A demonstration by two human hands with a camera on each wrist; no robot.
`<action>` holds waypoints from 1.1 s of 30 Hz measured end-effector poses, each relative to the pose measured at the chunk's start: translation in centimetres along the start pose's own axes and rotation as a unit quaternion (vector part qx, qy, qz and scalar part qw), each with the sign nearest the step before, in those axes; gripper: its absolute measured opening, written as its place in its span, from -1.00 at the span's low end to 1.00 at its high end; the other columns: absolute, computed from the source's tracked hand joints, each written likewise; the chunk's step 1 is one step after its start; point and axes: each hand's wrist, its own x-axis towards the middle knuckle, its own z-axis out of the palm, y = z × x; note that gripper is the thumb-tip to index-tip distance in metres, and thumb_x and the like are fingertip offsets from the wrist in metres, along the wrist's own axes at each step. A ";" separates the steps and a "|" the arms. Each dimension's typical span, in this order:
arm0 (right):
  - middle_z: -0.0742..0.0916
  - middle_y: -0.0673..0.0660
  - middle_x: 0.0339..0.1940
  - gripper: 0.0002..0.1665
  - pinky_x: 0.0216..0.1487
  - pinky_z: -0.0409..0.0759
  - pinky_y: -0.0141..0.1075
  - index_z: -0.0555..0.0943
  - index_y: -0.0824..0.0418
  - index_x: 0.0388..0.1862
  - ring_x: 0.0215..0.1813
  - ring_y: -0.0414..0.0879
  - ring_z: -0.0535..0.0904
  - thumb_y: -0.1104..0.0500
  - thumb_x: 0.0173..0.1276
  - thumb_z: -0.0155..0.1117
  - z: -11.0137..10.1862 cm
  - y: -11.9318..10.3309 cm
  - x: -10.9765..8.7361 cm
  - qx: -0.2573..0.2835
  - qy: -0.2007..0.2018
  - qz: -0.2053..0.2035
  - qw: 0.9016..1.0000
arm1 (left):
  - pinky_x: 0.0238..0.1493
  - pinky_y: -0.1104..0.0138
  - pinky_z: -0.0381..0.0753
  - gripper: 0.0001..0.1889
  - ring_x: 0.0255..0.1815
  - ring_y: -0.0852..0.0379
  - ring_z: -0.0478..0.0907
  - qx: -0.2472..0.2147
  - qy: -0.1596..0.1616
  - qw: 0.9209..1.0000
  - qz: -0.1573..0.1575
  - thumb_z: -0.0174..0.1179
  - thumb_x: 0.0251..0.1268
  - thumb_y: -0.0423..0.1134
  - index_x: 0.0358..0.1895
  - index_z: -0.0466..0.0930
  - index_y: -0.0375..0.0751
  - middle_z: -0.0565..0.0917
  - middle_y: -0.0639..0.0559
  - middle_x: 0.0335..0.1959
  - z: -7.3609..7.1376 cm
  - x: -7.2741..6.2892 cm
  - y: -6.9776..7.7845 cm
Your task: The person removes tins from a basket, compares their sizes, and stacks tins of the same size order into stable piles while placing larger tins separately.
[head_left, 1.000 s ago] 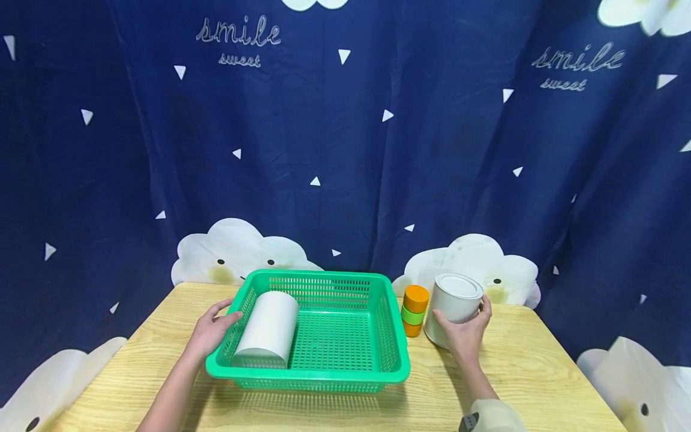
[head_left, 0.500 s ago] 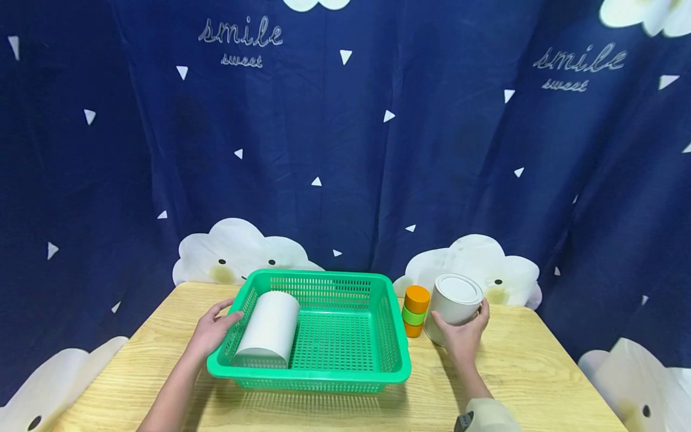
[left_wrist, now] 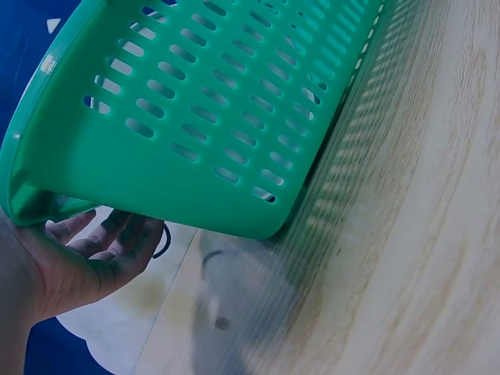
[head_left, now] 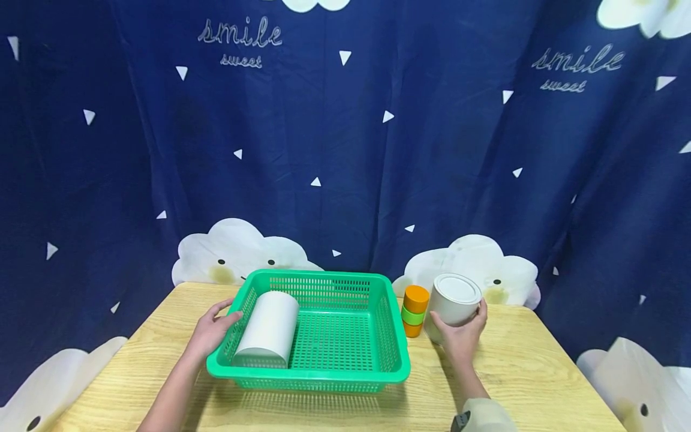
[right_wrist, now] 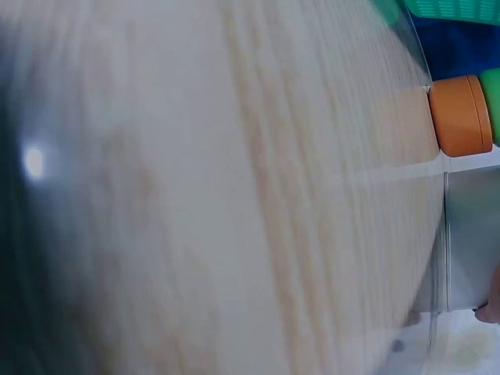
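My left hand (head_left: 212, 331) grips the left rim of a green plastic basket (head_left: 324, 376), thumb over the edge. The left wrist view shows that hand's fingers (left_wrist: 117, 242) curled under the rim of the slotted basket (left_wrist: 94, 168). Inside the basket, on its left side, a white cylinder (head_left: 270, 327) lies lengthwise. At the right, my right hand (head_left: 463, 339) holds a white lidded can (head_left: 449, 309) upright, thumb on the near side and fingers round the right side. The can's side (right_wrist: 473, 226) and a fingertip show at the right wrist view's edge.
Between basket and can stands a small orange-and-green banded cylinder (head_left: 414, 312), its orange end (right_wrist: 461, 117) visible in the right wrist view. Everything is on a light wooden table (head_left: 529, 360). A dark blue curtain (head_left: 345, 150) with clouds hangs close behind the table.
The white can and my right hand have shifted very slightly left, with the can's lower edge a little higher. My left hand and the basket have stayed put.
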 end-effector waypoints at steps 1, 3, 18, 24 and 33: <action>0.21 0.29 0.41 0.42 0.42 0.12 0.08 -0.10 0.05 0.49 0.38 0.18 0.16 0.29 -0.26 0.62 0.0 0.0 0.0 0.001 -0.001 0.003 1.000 | -0.25 0.25 0.63 -0.36 -0.23 0.09 0.61 -0.004 0.001 1.000 -0.001 0.02 0.37 -0.02 0.40 0.10 -0.26 0.47 -0.46 0.12 0.0 0.0 0.0; 0.21 0.29 0.42 0.42 0.42 0.11 0.09 -0.11 0.04 0.50 0.38 0.19 0.16 0.28 -0.25 0.62 0.0 -0.1 0.0 0.002 -0.003 0.009 1.000 | -0.24 0.25 0.63 -0.37 -0.24 0.10 0.61 -0.009 0.002 1.000 -0.004 0.02 0.37 -0.03 0.40 0.11 -0.24 0.48 -0.45 0.13 0.0 0.0 0.0; 0.20 0.26 0.42 0.40 0.40 0.12 0.12 -0.10 -0.03 0.50 0.39 0.18 0.14 0.20 -0.20 0.62 0.0 0.0 -0.4 -0.023 0.005 0.014 1.000 | -0.22 0.26 0.61 -0.35 -0.21 0.09 0.61 -0.005 -0.002 1.000 -0.009 0.03 0.36 0.01 0.40 0.10 -0.23 0.47 -0.44 0.14 0.0 -0.1 0.0; 0.20 0.27 0.42 0.39 0.39 0.12 0.15 -0.09 0.00 0.50 0.39 0.20 0.14 0.18 -0.20 0.62 0.1 -0.2 -0.6 -0.025 0.011 0.020 0.999 | -0.24 0.26 0.62 -0.35 -0.23 0.11 0.61 -0.009 -0.001 1.000 -0.009 0.04 0.36 0.00 0.40 0.11 -0.22 0.48 -0.43 0.13 -0.1 0.1 -0.1; 0.21 0.29 0.41 0.39 0.38 0.13 0.16 -0.09 0.00 0.50 0.38 0.20 0.12 0.18 -0.20 0.62 0.2 -0.2 -0.6 -0.044 0.019 0.019 0.999 | -0.22 0.26 0.61 -0.34 -0.21 0.09 0.60 0.005 0.001 1.000 -0.009 0.04 0.35 0.01 0.40 0.11 -0.23 0.47 -0.45 0.13 -0.1 0.0 0.0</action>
